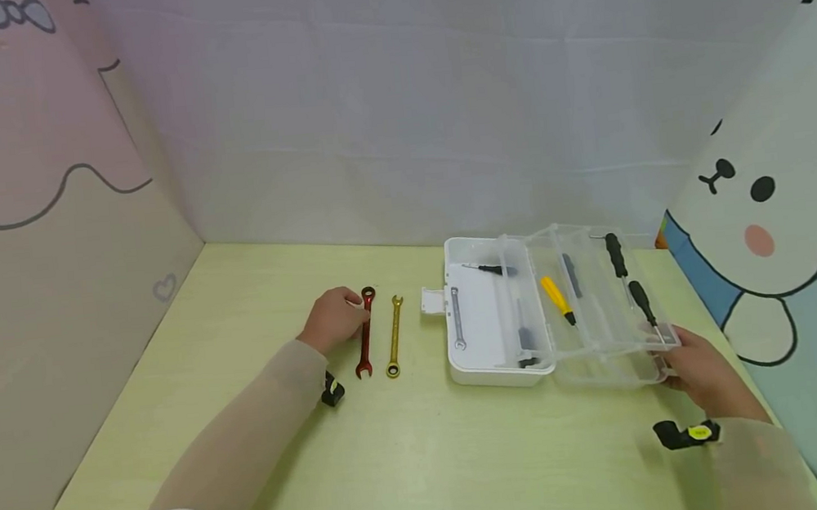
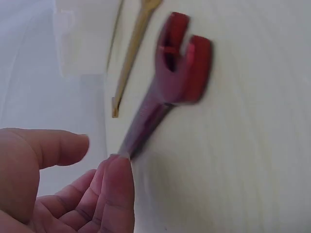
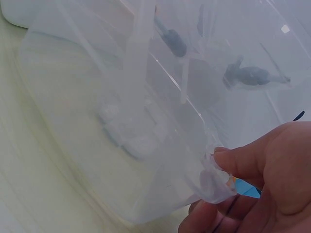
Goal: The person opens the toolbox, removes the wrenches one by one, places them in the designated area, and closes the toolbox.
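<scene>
My left hand [image 1: 335, 318] is at a red combination wrench [image 1: 365, 335] on the table. In the left wrist view its fingertips meet the handle while the thumb stands apart. A gold wrench [image 1: 395, 337] lies just to the right. My right hand [image 1: 700, 370] pinches the front right corner of a clear compartment tray [image 1: 594, 344], thumb on top. The tray overlaps the right side of an open white box [image 1: 503, 375]. In it are a yellow-handled screwdriver [image 1: 557, 298] and black-handled screwdrivers [image 1: 642, 302]. Inside the white box lie a silver wrench [image 1: 457, 316] and a small black-handled tool [image 1: 489, 269].
A clear lid [image 1: 605, 376] shows beneath the tray, close over the table. The box's white latch flap [image 1: 432, 301] sticks out to the left, toward the gold wrench. A pale cloth wall [image 1: 396, 125] stands behind the table [image 1: 429, 466], with printed panels on both sides.
</scene>
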A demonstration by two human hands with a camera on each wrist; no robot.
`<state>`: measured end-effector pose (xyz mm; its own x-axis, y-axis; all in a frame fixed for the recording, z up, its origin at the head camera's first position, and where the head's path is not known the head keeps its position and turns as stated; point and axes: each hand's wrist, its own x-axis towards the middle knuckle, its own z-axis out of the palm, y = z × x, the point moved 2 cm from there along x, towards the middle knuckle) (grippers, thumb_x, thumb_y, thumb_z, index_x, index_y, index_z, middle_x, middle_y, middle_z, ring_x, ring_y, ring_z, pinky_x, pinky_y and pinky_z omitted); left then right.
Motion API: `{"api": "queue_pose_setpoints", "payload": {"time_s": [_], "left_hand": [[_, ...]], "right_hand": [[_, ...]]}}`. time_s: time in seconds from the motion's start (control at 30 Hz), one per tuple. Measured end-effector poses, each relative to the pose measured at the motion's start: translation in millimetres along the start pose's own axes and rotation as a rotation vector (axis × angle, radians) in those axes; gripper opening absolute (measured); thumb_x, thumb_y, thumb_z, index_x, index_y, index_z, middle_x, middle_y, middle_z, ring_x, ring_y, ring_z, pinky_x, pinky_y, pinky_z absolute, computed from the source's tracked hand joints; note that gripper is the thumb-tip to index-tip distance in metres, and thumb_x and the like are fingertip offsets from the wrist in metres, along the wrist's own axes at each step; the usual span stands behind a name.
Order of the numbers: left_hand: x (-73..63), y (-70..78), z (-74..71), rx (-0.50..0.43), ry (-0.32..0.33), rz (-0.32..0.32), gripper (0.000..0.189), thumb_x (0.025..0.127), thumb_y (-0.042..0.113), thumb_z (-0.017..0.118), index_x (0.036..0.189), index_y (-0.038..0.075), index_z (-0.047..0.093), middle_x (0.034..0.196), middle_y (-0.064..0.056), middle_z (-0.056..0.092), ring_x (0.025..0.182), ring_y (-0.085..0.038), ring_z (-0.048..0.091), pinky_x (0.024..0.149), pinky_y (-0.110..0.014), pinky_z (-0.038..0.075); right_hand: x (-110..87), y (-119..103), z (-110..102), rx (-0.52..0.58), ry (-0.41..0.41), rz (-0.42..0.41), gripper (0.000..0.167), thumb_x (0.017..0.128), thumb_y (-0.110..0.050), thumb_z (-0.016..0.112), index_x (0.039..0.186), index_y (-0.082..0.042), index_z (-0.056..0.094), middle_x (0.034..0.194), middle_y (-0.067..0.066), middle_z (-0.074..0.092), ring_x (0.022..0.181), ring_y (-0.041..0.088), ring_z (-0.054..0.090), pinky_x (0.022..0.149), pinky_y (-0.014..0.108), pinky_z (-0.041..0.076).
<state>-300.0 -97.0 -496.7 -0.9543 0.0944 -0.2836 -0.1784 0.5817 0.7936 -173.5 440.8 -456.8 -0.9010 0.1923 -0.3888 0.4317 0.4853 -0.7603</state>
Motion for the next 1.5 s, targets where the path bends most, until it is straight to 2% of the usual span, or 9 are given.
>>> {"api": "queue_pose_setpoints", "payload": {"time_s": [0.17, 0.27, 0.53, 0.83, 1.0, 1.2, 1.3, 1.43, 1.5], "left_hand": [[2.2, 5.7, 1.9, -0.153, -0.028, -0.027, 0.027, 0.102, 0.017, 0.064, 0.125, 0.004, 0.06, 0.099, -0.014, 0.072, 0.079, -0.023, 0.068, 0.071, -0.035, 0.057], [-1.9, 17.4, 5.5, -0.182, -0.051, 0.011, 0.031, 0.102, 0.018, 0.062, 0.13, 0.002, 0.059, 0.111, -0.014, 0.069, 0.091, -0.028, 0.07, 0.079, -0.039, 0.059], [-18.4, 60.0, 19.9, 0.007, -0.089, 0.236, 0.041, 0.102, 0.027, 0.063, 0.138, 0.008, 0.06, 0.125, -0.005, 0.064, 0.113, -0.024, 0.062, 0.087, -0.04, 0.055], [-26.8, 105.1, 37.1, 0.077, -0.125, 0.311, 0.042, 0.1, 0.025, 0.064, 0.14, 0.014, 0.059, 0.126, -0.003, 0.064, 0.112, -0.02, 0.062, 0.089, -0.038, 0.055], [-28.4, 128.6, 47.8, 0.189, -0.129, 0.385, 0.048, 0.098, 0.024, 0.062, 0.145, 0.017, 0.054, 0.127, -0.001, 0.064, 0.109, -0.017, 0.063, 0.089, -0.036, 0.053], [-29.1, 145.3, 70.1, 0.392, -0.134, 0.478, 0.053, 0.101, 0.027, 0.062, 0.151, 0.018, 0.048, 0.135, -0.002, 0.063, 0.116, -0.017, 0.063, 0.093, -0.035, 0.053], [-28.1, 149.4, 82.0, 0.507, -0.119, 0.513, 0.055, 0.102, 0.029, 0.062, 0.153, 0.016, 0.046, 0.145, -0.002, 0.058, 0.125, -0.018, 0.059, 0.098, -0.035, 0.052], [-29.0, 154.3, 95.7, 0.573, -0.117, 0.523, 0.058, 0.101, 0.026, 0.061, 0.154, 0.011, 0.045, 0.147, -0.006, 0.055, 0.114, -0.017, 0.062, 0.088, -0.032, 0.055], [-30.4, 157.5, 102.6, 0.592, -0.122, 0.516, 0.059, 0.099, 0.024, 0.06, 0.153, 0.008, 0.043, 0.143, -0.01, 0.055, 0.101, -0.017, 0.063, 0.076, -0.031, 0.055]], "right_hand": [[-0.4, -0.3, 0.4, 0.004, -0.005, -0.008, 0.053, 0.11, -0.021, 0.045, 0.153, 0.007, 0.029, 0.122, 0.023, 0.05, 0.096, 0.024, 0.054, 0.074, 0.035, 0.055], [-0.5, -0.6, 0.1, 0.005, -0.006, -0.005, 0.053, 0.11, -0.021, 0.044, 0.152, 0.007, 0.029, 0.122, 0.023, 0.05, 0.096, 0.025, 0.054, 0.074, 0.034, 0.055], [1.8, -0.4, -0.7, 0.003, -0.004, 0.028, 0.049, 0.111, -0.022, 0.044, 0.15, 0.005, 0.031, 0.114, 0.019, 0.05, 0.098, 0.028, 0.052, 0.074, 0.035, 0.053], [3.1, 1.9, -0.3, -0.002, -0.018, 0.016, 0.048, 0.111, -0.02, 0.041, 0.151, 0.005, 0.031, 0.112, 0.017, 0.05, 0.097, 0.027, 0.053, 0.074, 0.035, 0.053], [2.8, 2.5, -0.4, 0.012, -0.038, 0.008, 0.043, 0.11, -0.018, 0.04, 0.146, 0.004, 0.034, 0.109, 0.015, 0.049, 0.097, 0.026, 0.052, 0.075, 0.037, 0.053], [0.9, 2.0, -0.6, 0.022, -0.061, 0.012, 0.047, 0.111, -0.026, 0.041, 0.146, 0.004, 0.033, 0.109, 0.017, 0.048, 0.099, 0.028, 0.051, 0.076, 0.036, 0.053], [0.0, 0.7, -1.0, 0.02, -0.058, 0.024, 0.048, 0.111, -0.027, 0.041, 0.147, 0.004, 0.032, 0.109, 0.017, 0.048, 0.099, 0.028, 0.051, 0.077, 0.036, 0.054], [0.1, 0.7, -1.8, 0.021, -0.058, 0.026, 0.048, 0.11, -0.025, 0.042, 0.148, 0.004, 0.032, 0.109, 0.017, 0.048, 0.098, 0.027, 0.051, 0.077, 0.037, 0.054], [0.3, 1.2, -2.3, 0.016, -0.055, 0.03, 0.049, 0.111, -0.026, 0.042, 0.148, 0.004, 0.031, 0.109, 0.017, 0.048, 0.098, 0.027, 0.051, 0.077, 0.036, 0.054]]}}
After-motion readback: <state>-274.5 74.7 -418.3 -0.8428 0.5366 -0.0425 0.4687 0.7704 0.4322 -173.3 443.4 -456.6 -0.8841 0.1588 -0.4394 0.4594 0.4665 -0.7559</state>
